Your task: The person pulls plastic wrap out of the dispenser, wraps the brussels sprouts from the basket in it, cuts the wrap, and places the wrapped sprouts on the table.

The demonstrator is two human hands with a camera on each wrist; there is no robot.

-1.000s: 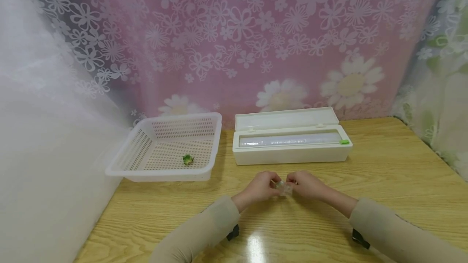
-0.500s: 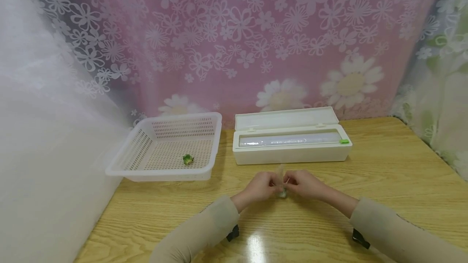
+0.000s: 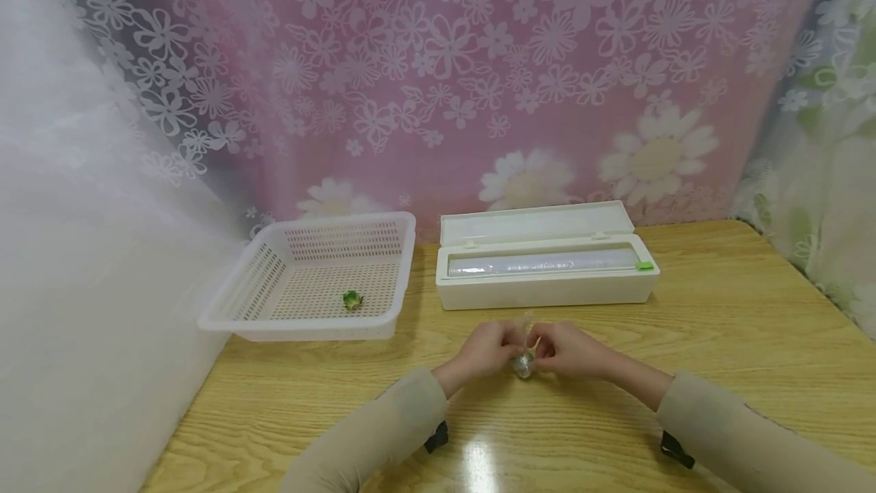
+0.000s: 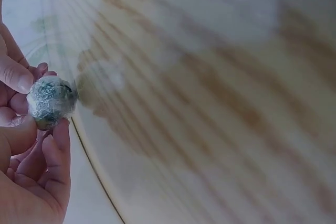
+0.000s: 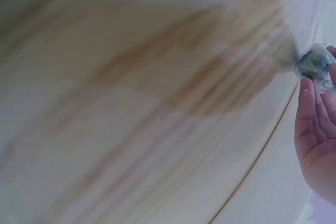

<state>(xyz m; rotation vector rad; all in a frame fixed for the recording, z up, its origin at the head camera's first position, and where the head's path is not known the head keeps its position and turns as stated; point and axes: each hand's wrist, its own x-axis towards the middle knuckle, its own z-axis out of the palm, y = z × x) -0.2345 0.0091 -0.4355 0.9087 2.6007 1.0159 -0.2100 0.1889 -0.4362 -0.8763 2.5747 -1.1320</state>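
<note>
Both hands hold a small round green thing wrapped in clear plastic film (image 3: 523,365), which looks like a Brussels sprout, low over the table in the head view. My left hand (image 3: 484,348) pinches the gathered film and the ball's side from the left. From the right, my right hand (image 3: 571,350) grips it with thumb and fingers. A wisp of film stands up between the hands. In the left wrist view the crinkled film shows tight round the green ball (image 4: 51,100). The right wrist view catches the wrapped ball (image 5: 315,65) at its right edge, by the right hand's fingertips.
A white basket (image 3: 301,322) stands at the left with one Brussels sprout (image 3: 352,300) inside. Behind the hands is a white cling film box (image 3: 547,294), lid up, with a film roll (image 3: 541,262) and a green slider (image 3: 645,266). A floral curtain (image 3: 438,97) hangs behind the wooden table (image 3: 739,341).
The wrapped ball has turned between the fingers: it was mostly hidden and now hangs below them, with the film's tail pointing up. The hands have barely shifted; basket and box stay put.
</note>
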